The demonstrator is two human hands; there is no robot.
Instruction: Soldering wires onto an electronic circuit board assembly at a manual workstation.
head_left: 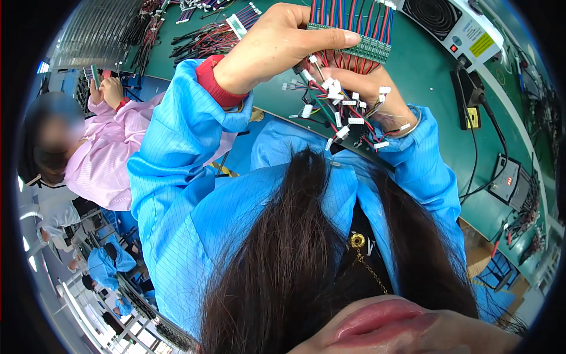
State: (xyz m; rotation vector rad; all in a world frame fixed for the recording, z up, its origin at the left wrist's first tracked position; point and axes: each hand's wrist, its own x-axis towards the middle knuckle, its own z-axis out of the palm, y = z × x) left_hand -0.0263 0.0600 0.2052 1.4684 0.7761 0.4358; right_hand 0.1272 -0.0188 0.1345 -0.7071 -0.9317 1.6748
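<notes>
Pinches the green board strip (374, 50) by its left end in the left hand (274, 47), thumb flat on its face, up over the bench (433, 147). Runs lengthwise left to right from that thumb, dipping slightly rightward, wires square to it. Sits nearest the left hand, with the right hand (380, 97) just below, curled around the white-plugged wire bundle (336, 92); can't see the fingers behind.

Smooth green circuit boards (376, 49) in the left hand (268, 46); white plastic plugs (355, 121) below the right hand (368, 88); smooth, faintly glossy tabletop (433, 71) beneath both; matt red cloth cuff (217, 84) behind the left hand.
</notes>
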